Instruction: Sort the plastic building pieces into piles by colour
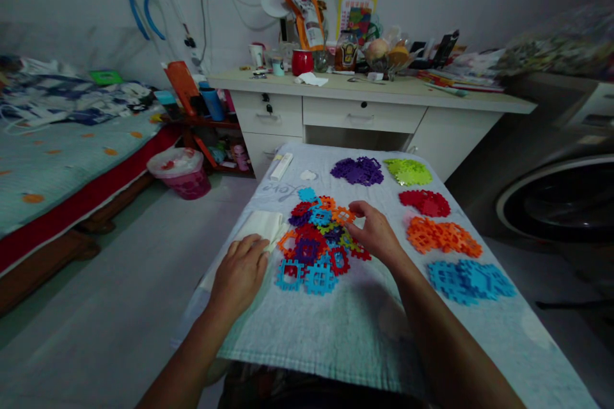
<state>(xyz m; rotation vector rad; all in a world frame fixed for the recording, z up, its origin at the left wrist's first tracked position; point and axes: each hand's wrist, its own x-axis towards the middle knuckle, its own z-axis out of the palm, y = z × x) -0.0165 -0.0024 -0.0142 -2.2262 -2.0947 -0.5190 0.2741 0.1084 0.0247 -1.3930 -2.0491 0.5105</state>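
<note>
A mixed heap of flat plastic interlocking building pieces (309, 250), in red, orange, blue, purple and green, lies mid-table. My right hand (377, 233) is over the heap's right side, thumb and index finger pinching an orange building piece (342, 215) at its right edge. My left hand (241, 273) lies flat, fingers stretched out, on a folded white cloth or bag (261, 222) left of the heap. Single-colour piles lie beyond and to the right: purple pieces (357, 170), light green pieces (409, 171), red pieces (425, 202), orange pieces (444, 236) and blue pieces (471, 280).
A pale cloth (336, 326) covers the table. Near its far left lies a white box-like object (281, 167). Behind stands a cluttered white desk (364, 110). A pink bucket (185, 182) and a bed (71, 160) are left; a washing machine (547, 140) is right.
</note>
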